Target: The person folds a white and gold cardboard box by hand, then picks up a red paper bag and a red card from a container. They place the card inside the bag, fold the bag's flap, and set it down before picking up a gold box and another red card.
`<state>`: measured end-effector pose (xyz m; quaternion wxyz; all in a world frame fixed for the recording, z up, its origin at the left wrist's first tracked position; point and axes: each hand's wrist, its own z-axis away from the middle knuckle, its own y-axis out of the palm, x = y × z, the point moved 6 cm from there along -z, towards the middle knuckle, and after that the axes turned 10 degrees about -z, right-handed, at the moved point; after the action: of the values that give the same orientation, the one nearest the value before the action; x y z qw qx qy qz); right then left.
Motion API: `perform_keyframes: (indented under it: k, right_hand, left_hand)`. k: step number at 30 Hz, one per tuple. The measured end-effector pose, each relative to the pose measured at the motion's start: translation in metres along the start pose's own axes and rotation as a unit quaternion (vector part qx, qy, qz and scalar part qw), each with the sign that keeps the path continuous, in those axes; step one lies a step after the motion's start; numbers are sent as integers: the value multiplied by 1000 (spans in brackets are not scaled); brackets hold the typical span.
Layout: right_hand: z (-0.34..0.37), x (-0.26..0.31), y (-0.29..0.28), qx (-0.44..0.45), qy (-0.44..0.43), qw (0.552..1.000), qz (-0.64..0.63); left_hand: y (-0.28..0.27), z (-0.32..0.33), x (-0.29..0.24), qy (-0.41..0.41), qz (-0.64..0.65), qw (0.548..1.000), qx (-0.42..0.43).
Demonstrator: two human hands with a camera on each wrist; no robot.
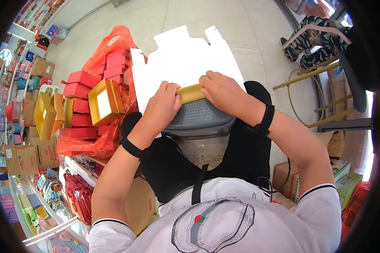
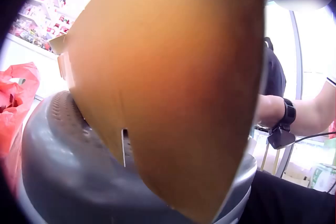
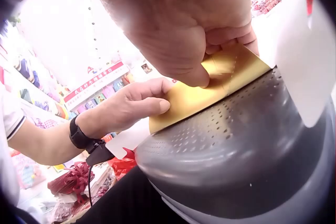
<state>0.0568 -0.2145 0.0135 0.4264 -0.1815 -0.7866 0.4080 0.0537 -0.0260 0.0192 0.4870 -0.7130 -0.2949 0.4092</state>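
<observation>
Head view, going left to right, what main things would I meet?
Gold box, another gold box, left grip, gold card, right grip, black wristband, camo trousers.

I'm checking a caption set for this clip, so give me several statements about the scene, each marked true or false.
1. The left hand and right hand both hold the gold flap of the cardboard sheet. True.
2. The sheet's broad face looks red in the head view. False: it is white.
3. The sheet lies on the floor. False: it is held over the gray plastic stool.
4. The red plastic bag with red boxes is on the person's left. True.
5. Only the right wrist wears a black strap. False: a black strap is on the left wrist too.
</observation>
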Motion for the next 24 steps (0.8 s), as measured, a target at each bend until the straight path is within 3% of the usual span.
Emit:
perform_keyframes:
  k: [2,5,8,10,12,15,19,24]
  right_hand:
    - [-1,1,-1,-11,-14,999,45]
    - [0,4,-3,-26,-34,994,105]
    - [1,10,0,-33,-58,988,136]
    - [3,21,-5,-37,-99,980,166]
    - [15,32,-1,-30,-112,987,109]
    - [36,44,4,-14,-102,991,91]
    - [48,46,18,29,-75,992,102]
    - [47,43,21,53,-59,993,85]
  left_hand:
    - [2,-1,1,-23,-19,999,11]
    - [5,3,-1,31,-142,986,-76]
    - [4,6,-9,36,-196,976,-89]
    - [6,9,-20,70,-174,981,-47]
    - [8,15,-26,81,-177,981,7]
    - [9,34,-44,108,-222,969,-29]
    - [12,46,-55,64,-208,976,21]
    - [23,44,-55,64,-219,974,-9]
